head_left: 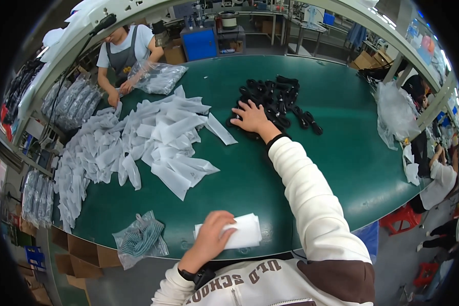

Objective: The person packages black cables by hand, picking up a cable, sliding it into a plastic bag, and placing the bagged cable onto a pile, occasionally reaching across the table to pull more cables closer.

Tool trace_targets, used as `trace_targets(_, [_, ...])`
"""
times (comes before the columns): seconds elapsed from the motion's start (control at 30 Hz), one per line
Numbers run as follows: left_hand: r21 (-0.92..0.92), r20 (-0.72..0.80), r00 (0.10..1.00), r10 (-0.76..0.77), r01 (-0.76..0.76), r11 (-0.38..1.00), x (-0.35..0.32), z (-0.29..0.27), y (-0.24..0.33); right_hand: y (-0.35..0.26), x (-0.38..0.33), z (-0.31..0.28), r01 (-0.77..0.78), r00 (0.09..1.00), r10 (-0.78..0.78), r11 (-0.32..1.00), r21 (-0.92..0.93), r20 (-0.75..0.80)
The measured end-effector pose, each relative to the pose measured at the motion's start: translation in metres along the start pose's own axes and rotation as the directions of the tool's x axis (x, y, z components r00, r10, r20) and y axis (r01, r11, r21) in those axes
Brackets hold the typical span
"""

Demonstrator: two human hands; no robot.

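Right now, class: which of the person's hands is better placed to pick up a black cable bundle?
Right hand: it rests on the black cable bundles. Left hand presses the white bags.

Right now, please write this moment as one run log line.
left hand: on white bag | right hand: on black cables | green table

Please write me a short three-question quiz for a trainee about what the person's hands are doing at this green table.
1. True or false: the right hand rests on the pile of black cables.
2. What does the left hand press on? A) a white bag B) a cardboard box C) a red stool
3. Fill in: the heap of white bags lies to the person's ____ of the cables.

Key: 1 true; 2 A; 3 left.
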State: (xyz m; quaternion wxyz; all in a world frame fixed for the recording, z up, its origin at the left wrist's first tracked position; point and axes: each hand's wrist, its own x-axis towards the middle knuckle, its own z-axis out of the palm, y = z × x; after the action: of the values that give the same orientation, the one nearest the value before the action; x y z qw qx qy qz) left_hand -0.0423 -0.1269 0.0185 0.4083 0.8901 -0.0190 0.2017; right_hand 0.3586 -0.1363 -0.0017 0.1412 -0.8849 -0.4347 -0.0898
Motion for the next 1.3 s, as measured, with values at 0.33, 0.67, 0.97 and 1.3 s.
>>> trace_targets(0.33, [-0.123, 0.092, 0.993, -0.074, 0.086, 0.989, -0.004, 0.01, -0.002, 0.006, -0.1, -0.034, 0.187, 0.965, -0.179, 0.982, -0.026, 0.19])
trace_targets(0.67, [-0.155, 0.082, 0.996, -0.031, 0.043, 0.987, -0.015, 0.019, 0.006, 0.004, -0.168, -0.079, 0.162, 0.978, -0.189, 0.958, 0.238, 0.093])
trace_targets(0.97, [-0.173, 0.065, 0.994, -0.09, 0.1, 0.98, -0.023, 0.017, 0.018, -0.036, -0.119, -0.023, -0.198, 0.98, 0.197, 0.941, -0.274, -0.033])
trace_targets(1.3, [-0.144, 0.032, 0.996, -0.078, 0.081, 0.986, -0.019, 0.027, 0.009, -0.041, -0.137, -0.044, 0.029, 0.996, -0.006, 0.959, 0.282, -0.084])
